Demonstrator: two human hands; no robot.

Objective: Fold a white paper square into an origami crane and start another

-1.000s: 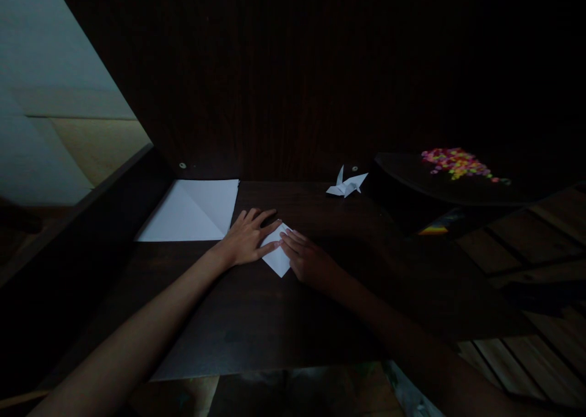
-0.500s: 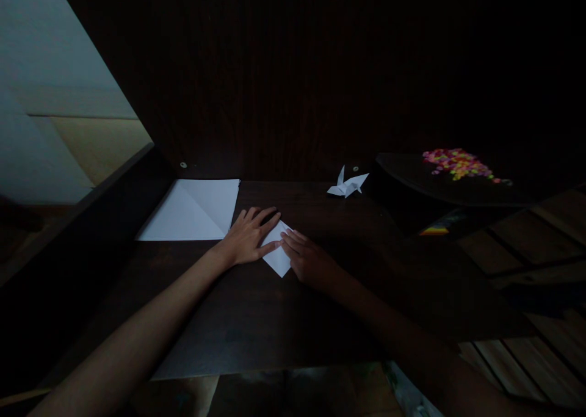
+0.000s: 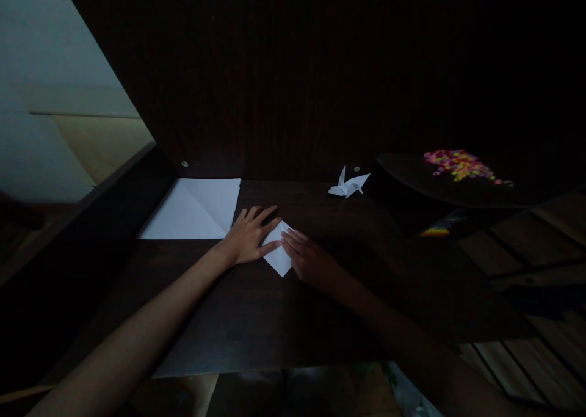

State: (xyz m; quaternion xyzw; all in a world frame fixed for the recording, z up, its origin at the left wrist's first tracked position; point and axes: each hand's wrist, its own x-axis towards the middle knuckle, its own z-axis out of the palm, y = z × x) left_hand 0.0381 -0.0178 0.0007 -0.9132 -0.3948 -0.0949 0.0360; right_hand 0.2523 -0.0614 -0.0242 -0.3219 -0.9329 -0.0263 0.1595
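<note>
On the dark wooden surface lies a small folded white paper (image 3: 278,262), diamond-shaped with one corner toward me. My left hand (image 3: 249,237) rests flat with fingers spread, its thumb and index finger over the paper's left side. At the right side, my right hand (image 3: 309,258) has its fingers bent together, their tips on the paper near the middle; its palm side is hidden. A folded white paper bird (image 3: 348,186) sits farther back on the right. To the left, behind my left hand, are white paper sheets (image 3: 190,206) with a diagonal crease on top.
A dark upright panel (image 3: 274,87) closes off the back, and a low side board (image 3: 82,215) runs along the left. On a dark raised shelf (image 3: 403,173) at right lies a pile of small colourful pieces (image 3: 462,163). Wooden slats (image 3: 517,368) show at lower right.
Both hands stay almost in place on the folded paper. My left index fingertip has drawn slightly down and left. The whole view has shifted very slightly.
</note>
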